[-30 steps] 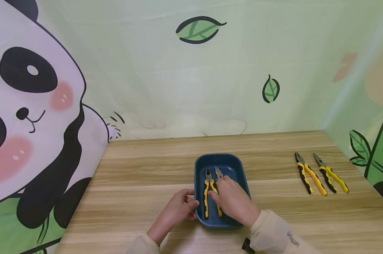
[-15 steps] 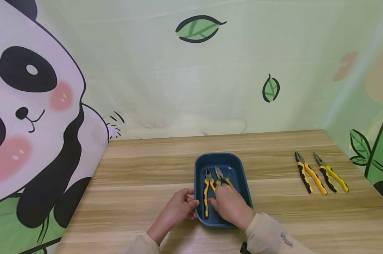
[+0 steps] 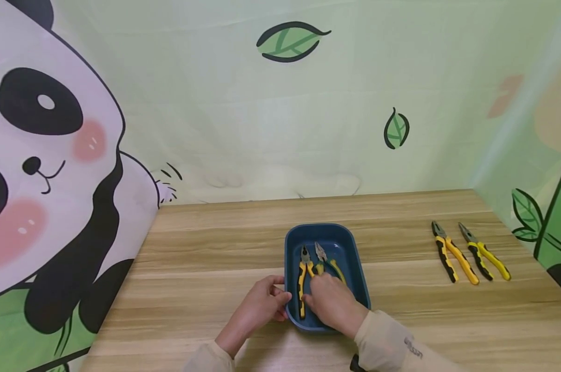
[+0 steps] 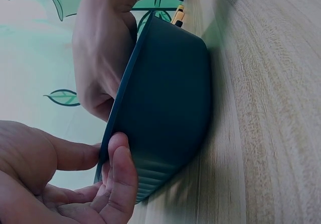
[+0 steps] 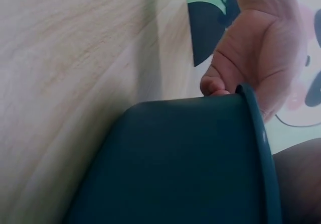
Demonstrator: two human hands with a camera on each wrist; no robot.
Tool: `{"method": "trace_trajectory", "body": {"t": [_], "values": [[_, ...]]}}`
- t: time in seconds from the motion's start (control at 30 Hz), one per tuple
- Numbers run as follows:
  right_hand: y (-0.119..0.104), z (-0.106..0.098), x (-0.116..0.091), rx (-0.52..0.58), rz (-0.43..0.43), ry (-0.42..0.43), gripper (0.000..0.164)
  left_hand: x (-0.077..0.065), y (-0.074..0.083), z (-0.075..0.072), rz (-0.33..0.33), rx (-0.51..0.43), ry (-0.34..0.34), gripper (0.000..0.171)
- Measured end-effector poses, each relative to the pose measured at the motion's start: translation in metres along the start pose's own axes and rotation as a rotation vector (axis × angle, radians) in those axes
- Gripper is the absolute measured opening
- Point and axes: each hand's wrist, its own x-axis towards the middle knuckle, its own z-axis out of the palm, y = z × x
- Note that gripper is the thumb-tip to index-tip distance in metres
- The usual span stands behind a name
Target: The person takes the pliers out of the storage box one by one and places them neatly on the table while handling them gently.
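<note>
A deep blue plastic tray (image 3: 357,258) stands on the table in the head view. My left hand (image 3: 264,299) pinches its left rim, thumb on the edge and curled fingers against the outer wall (image 4: 165,83). Inside lie combination pliers (image 3: 302,292) with yellow-black handles and, to their right, a second pair of pliers (image 3: 321,251) with yellow-green handles spread apart. My right hand (image 3: 336,302) reaches into the tray, over the handles of both pairs. Its fingertips are hidden, so whether it grips a handle cannot be seen.
On the right side of the wooden table (image 3: 206,243) lie combination pliers (image 3: 454,253) and long-nose pliers (image 3: 484,252), side by side. A printed panda backdrop (image 3: 215,103) rises behind the table. A dark object (image 3: 356,363) shows below the right sleeve.
My right hand has slid toward me and slightly left along the handles, uncovering the second pliers' spread handles. The pliers' heads stay where they were. My left hand keeps its hold on the rim.
</note>
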Motion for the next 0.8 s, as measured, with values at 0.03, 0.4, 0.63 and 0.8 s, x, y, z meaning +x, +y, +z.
{"method": "trace_trajectory", "body": {"t": [0.03, 0.4, 0.63, 0.8], "values": [[0.0001, -0.0003, 0.0002, -0.004, -0.015, -0.002, 0.033, 0.0003, -0.0001, -0.0001, 0.000, 0.002, 0.000, 0.041], [-0.0041, -0.0001, 0.0031, -0.074, -0.017, -0.084, 0.046, 0.0002, 0.0001, -0.0001, 0.011, 0.000, 0.000, 0.041], [-0.0057, 0.0010, 0.0043, -0.115, -0.035, -0.090, 0.044, 0.0005, 0.0002, 0.0000, 0.016, -0.008, 0.002, 0.039], [-0.0069, -0.0014, 0.0052, -0.141, -0.075, -0.087, 0.040, 0.0009, -0.0004, 0.0009, 0.013, -0.009, 0.002, 0.039]]}}
